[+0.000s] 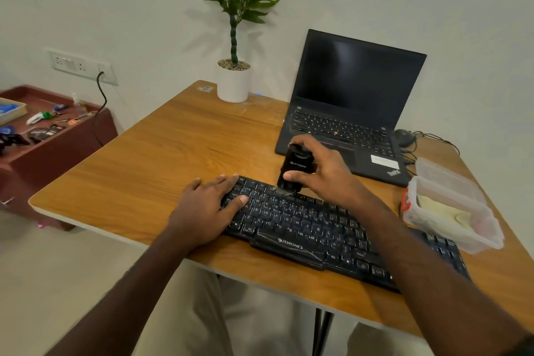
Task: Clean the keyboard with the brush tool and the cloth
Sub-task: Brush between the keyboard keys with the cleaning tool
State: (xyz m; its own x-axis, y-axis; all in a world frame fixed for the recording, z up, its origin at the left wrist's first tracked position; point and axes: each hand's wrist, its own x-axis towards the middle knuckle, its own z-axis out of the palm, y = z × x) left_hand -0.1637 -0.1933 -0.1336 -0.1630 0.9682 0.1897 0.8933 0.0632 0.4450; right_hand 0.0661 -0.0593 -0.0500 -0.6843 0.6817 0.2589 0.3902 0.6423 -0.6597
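Note:
A black Zebronics keyboard (312, 228) lies slanted across the wooden table (150, 170). My right hand (323, 170) grips a black brush tool (293, 166) upright, its grey bristles touching the top row of keys near the keyboard's left half. My left hand (211, 205) lies flat on the keyboard's left end, fingers spread, thumb on the keys. A pale cloth (442, 211) sits inside a clear plastic box at the right.
An open black laptop (349, 107) stands behind the keyboard. A potted plant (233, 78) is at the back edge. The clear box (450, 225) rests over the keyboard's right end, its lid (445, 173) behind. A mouse (404, 137) with cables lies far right.

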